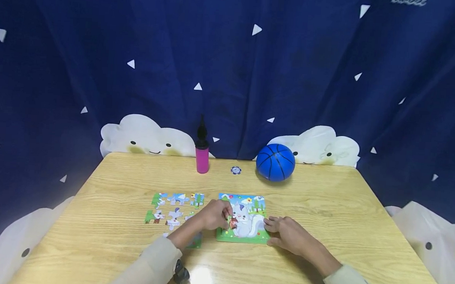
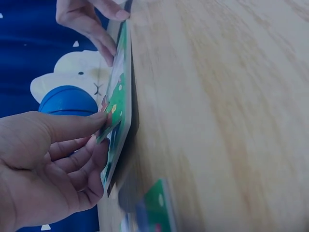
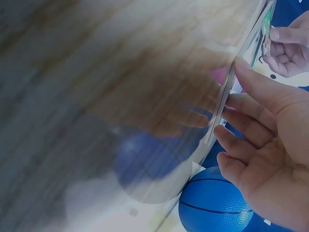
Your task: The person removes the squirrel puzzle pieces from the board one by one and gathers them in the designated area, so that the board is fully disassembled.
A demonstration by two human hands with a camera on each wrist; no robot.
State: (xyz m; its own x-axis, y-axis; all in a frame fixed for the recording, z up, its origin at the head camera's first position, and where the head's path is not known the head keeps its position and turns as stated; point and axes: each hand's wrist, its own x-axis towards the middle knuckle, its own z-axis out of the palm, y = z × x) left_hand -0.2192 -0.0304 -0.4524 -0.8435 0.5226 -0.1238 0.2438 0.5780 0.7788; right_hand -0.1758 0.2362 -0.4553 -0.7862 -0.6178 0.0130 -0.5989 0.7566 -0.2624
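A squirrel jigsaw puzzle [image 1: 245, 222] in a green-edged tray lies flat on the table. My left hand [image 1: 213, 214] is over its left side and pinches a jigsaw piece [image 2: 107, 129] between thumb and fingers. The piece is mostly green and tilts close above the puzzle in the left wrist view. At the opposite side, my right hand [image 1: 290, 235] touches the tray's right edge, its thumb and fingertips along the border [image 3: 227, 92]. Loose jigsaw pieces [image 1: 174, 217] lie in rows left of the tray, some hidden by the left forearm.
Toward the back of the wooden table [image 1: 125, 175] stand a pink pump with a black nozzle [image 1: 202, 159] and a blue basketball [image 1: 275, 162]. Between them lies a small blue-and-white round chip [image 1: 236, 170]. A dark blue curtain [image 1: 232, 52] hangs behind.
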